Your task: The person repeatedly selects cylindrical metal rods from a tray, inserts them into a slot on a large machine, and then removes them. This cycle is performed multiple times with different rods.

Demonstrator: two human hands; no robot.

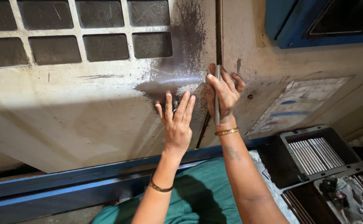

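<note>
**A:** that machine door point(86, 108) looks like painted metal, cream, matt, scuffed, with a dark greasy smear worn shiny in the middle.

**B:** yep. The rod point(217, 95) in the right hand point(223, 93) is bare smooth steel, dull sheen. Same for the rods in the dark plastic tray point(291, 139). Bangles point(226, 132) are glossy gold metal.

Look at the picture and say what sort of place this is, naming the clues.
Probably a machine shop or factory. A large, grimy cream metal machine door fills the view, dark trays of silvery metal rods sit alongside, and the right hand holds a thin grey metal rod against the door's seam.
</note>
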